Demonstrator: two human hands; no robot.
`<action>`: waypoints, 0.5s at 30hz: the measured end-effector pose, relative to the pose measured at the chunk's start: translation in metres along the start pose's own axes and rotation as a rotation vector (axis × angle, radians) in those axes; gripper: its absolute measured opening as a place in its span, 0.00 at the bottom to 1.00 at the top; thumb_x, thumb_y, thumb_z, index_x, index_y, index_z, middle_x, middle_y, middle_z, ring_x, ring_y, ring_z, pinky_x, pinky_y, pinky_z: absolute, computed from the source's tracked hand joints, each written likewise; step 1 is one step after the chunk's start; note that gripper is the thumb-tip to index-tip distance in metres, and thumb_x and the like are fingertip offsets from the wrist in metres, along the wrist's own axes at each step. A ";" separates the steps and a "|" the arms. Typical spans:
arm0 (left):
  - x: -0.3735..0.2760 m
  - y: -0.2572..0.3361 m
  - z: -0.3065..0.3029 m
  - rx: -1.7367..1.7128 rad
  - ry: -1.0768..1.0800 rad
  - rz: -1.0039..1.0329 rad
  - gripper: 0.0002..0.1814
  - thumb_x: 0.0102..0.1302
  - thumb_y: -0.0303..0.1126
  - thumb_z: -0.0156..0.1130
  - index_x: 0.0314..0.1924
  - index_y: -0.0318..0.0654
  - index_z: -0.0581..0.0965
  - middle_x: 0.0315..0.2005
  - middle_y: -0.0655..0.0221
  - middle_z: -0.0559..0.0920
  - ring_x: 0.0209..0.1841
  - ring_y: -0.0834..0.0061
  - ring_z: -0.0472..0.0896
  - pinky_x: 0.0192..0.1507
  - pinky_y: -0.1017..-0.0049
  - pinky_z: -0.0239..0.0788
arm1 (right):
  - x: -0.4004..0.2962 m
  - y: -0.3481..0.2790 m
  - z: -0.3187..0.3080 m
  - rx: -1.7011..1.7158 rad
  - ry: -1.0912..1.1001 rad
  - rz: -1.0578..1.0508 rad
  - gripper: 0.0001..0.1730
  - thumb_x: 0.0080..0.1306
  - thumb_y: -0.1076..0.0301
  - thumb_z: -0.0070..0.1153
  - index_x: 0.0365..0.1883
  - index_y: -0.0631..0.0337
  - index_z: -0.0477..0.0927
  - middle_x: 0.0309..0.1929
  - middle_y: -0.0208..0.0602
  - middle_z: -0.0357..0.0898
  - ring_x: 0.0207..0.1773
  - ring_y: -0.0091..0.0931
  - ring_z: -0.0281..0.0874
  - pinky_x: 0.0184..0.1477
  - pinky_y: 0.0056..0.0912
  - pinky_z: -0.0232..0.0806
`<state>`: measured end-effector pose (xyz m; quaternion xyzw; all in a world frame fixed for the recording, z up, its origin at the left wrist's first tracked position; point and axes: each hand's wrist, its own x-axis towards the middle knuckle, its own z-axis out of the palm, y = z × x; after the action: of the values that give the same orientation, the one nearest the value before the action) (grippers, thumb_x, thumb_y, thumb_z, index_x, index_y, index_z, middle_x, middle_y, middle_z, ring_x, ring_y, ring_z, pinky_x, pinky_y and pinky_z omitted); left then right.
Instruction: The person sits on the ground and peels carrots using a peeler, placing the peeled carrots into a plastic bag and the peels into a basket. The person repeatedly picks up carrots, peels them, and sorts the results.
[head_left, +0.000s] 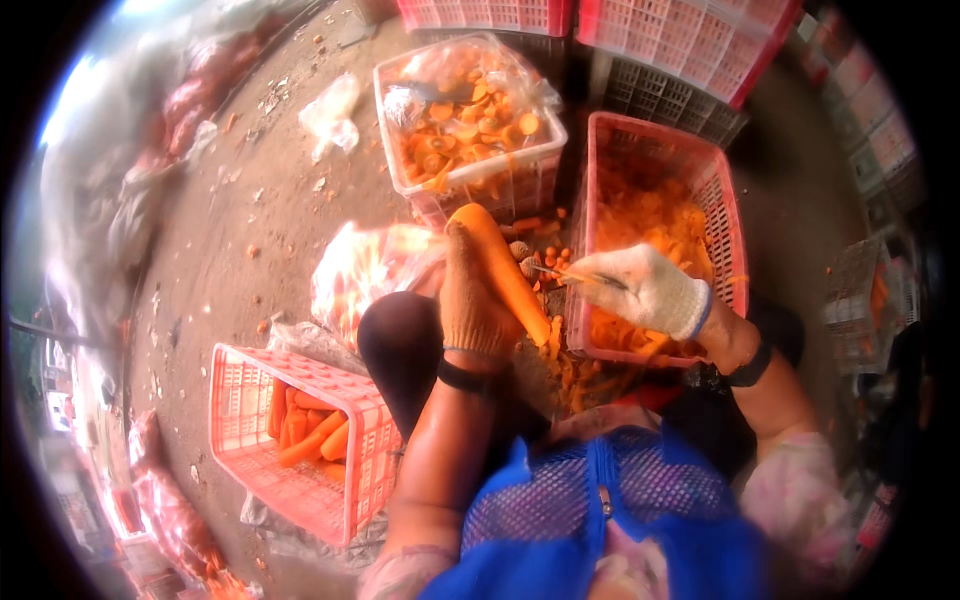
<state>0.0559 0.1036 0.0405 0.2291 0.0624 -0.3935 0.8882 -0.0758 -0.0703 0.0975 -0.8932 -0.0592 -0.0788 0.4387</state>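
Note:
My left hand (474, 300), in an orange-stained knitted glove, grips a thick, smooth carrot (507, 274) that slants down between my knees. My right hand (652, 292) wears a white knitted glove with a blue cuff edge. Its fingers close on a slim hand tool (561, 274) with a thin metal end; whether it is a peeler or a knife I cannot tell. The tool's tip points at the carrot, apart from it. Beneath my right hand stands a pink plastic crate (660, 126) holding a heap of carrot peelings (652, 217).
Ahead, a plastic-lined crate (486, 161) holds carrot ends and slices (465, 131). On my left, a pink crate (281, 480) lies on its side with carrots (315, 442) inside. Near my left knee sits a clear bag (375, 274) of carrots. Stacked crates (690, 45) stand beyond.

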 end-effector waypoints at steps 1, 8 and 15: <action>0.000 0.000 0.003 0.059 0.025 0.021 0.27 0.75 0.55 0.55 0.51 0.35 0.75 0.34 0.63 0.80 0.34 0.69 0.80 0.36 0.72 0.77 | -0.005 0.000 0.001 -0.104 -0.036 -0.064 0.14 0.67 0.63 0.63 0.48 0.60 0.84 0.35 0.49 0.84 0.37 0.43 0.85 0.40 0.39 0.77; -0.001 -0.016 0.020 0.425 -0.013 0.200 0.24 0.76 0.52 0.56 0.56 0.38 0.72 0.34 0.68 0.80 0.30 0.75 0.79 0.33 0.76 0.75 | -0.014 -0.019 -0.020 -0.724 -0.423 -0.008 0.09 0.63 0.59 0.62 0.36 0.52 0.78 0.27 0.38 0.80 0.32 0.41 0.83 0.33 0.44 0.74; 0.000 -0.017 0.022 0.779 -0.035 0.401 0.28 0.77 0.56 0.51 0.61 0.39 0.70 0.42 0.68 0.81 0.41 0.75 0.80 0.42 0.76 0.75 | 0.001 -0.013 -0.006 -0.870 -0.515 0.174 0.09 0.65 0.62 0.58 0.38 0.56 0.81 0.31 0.45 0.84 0.34 0.44 0.85 0.35 0.49 0.75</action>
<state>0.0420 0.0833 0.0538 0.5477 -0.1516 -0.2111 0.7953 -0.0776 -0.0669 0.1112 -0.9852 -0.0523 0.1632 0.0025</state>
